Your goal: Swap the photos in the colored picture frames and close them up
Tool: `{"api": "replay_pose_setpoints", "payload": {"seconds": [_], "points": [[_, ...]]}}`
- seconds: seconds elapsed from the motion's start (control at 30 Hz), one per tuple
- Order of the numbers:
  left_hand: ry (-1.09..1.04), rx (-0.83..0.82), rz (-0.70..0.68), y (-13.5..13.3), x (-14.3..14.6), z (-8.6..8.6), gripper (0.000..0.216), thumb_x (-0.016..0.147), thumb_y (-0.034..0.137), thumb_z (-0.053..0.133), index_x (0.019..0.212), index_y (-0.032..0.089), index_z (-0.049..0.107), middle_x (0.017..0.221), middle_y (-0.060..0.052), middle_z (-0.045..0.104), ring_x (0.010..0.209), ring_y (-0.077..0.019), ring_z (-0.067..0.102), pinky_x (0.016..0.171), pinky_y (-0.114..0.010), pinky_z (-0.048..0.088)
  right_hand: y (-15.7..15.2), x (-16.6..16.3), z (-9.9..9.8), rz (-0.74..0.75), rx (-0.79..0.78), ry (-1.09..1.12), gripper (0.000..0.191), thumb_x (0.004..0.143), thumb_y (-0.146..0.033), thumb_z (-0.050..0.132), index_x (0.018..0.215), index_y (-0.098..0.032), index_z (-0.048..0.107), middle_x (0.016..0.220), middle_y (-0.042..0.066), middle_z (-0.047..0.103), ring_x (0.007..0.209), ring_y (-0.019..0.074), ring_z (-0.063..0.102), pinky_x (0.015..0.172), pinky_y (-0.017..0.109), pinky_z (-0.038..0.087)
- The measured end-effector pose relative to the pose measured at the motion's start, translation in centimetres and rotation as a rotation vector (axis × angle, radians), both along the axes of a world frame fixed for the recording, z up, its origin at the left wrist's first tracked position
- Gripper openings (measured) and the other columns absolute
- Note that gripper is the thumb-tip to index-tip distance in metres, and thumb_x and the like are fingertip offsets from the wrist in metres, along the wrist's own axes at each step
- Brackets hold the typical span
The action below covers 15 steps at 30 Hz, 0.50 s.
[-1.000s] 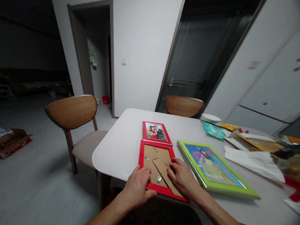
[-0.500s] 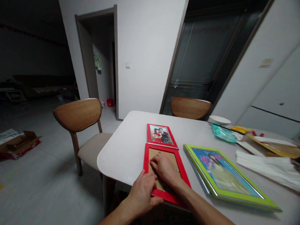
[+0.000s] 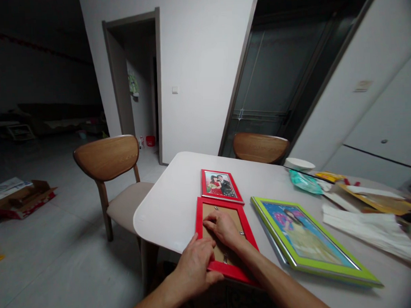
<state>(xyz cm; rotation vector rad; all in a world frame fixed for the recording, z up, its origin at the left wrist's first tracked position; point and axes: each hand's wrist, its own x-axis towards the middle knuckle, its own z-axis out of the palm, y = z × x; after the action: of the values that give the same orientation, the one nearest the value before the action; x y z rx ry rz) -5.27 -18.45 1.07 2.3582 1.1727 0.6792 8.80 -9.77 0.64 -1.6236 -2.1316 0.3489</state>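
A red picture frame lies face down at the near edge of the white table, its brown backing board up. My left hand grips the frame's near left corner, thumb on the front edge. My right hand rests on the backing board, fingers pressed together at a small metal clip near the left side. Just beyond lies a smaller red framed photo, face up.
A green framed picture lies face up to the right. Farther right are white paper sheets, a teal packet, a white bowl and clutter. Two wooden chairs stand at the table's left and far side.
My right hand moved from the frame's right side across the backing board to its left side. The left hand kept its hold. The view shifted a little to the left.
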Motion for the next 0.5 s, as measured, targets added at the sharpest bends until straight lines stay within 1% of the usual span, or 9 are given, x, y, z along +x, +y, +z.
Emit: {"api": "replay_pose_setpoints", "payload": {"seconds": [0.07,0.13,0.2,0.3,0.4,0.5], "points": [[0.005,-0.001,-0.003,0.0,0.0,-0.1,0.043,0.060,0.031,0.069,0.096,0.015,0.051,0.109,-0.009,0.054,0.101,-0.0226,0.049,0.096,-0.039,0.027,0.7,0.9,0.1,-0.059,0.010,0.002,0.026,0.076,-0.031,0.043,0.082,-0.019,0.065,0.083,0.003,0.066,0.073,0.0131,0.058,0.063,0.020,0.038],[0.011,-0.002,-0.008,0.1,0.0,-0.2,0.054,0.059,0.031,0.070,0.104,0.014,0.048,0.110,-0.010,0.053,0.103,-0.0225,0.047,0.096,-0.039,0.027,1.5,1.8,0.1,-0.141,0.018,-0.008,0.028,0.077,-0.029,0.040,0.086,-0.016,0.064,0.086,0.007,0.065,0.077,0.0149,0.058,0.065,0.022,0.038],[0.022,-0.013,-0.011,0.1,-0.1,-0.2,0.058,0.059,0.030,0.070,0.109,0.012,0.045,0.112,-0.011,0.052,0.105,-0.0224,0.046,0.097,-0.038,0.026,2.2,2.5,0.1,-0.207,0.005,-0.027,0.026,0.076,-0.028,0.042,0.081,-0.016,0.065,0.082,0.008,0.066,0.075,0.0163,0.058,0.064,0.023,0.037],[0.049,-0.035,-0.017,0.1,-0.2,0.1,0.058,0.060,0.029,0.070,0.109,0.011,0.046,0.115,-0.012,0.051,0.108,-0.0225,0.044,0.098,-0.038,0.026,3.0,2.7,0.1,-0.291,-0.031,-0.047,0.023,0.073,-0.030,0.045,0.075,-0.017,0.064,0.076,0.008,0.065,0.072,0.0182,0.058,0.059,0.024,0.036],[0.065,-0.039,-0.011,-0.1,-0.3,0.5,0.060,0.060,0.029,0.070,0.111,0.012,0.045,0.115,-0.012,0.051,0.108,-0.0222,0.043,0.098,-0.038,0.026,3.6,2.5,0.2,-0.377,-0.052,-0.044,0.022,0.072,-0.031,0.047,0.073,-0.016,0.063,0.076,0.011,0.064,0.074,0.0210,0.057,0.059,0.027,0.035],[0.117,-0.052,0.007,-0.4,0.3,0.9,0.063,0.059,0.029,0.070,0.113,0.011,0.044,0.118,-0.013,0.049,0.110,-0.0227,0.041,0.100,-0.040,0.021,3.8,2.3,0.2,-0.423,-0.050,-0.002,0.018,0.071,-0.027,0.048,0.073,-0.014,0.061,0.078,0.013,0.063,0.076,0.0222,0.057,0.061,0.028,0.035]]}}
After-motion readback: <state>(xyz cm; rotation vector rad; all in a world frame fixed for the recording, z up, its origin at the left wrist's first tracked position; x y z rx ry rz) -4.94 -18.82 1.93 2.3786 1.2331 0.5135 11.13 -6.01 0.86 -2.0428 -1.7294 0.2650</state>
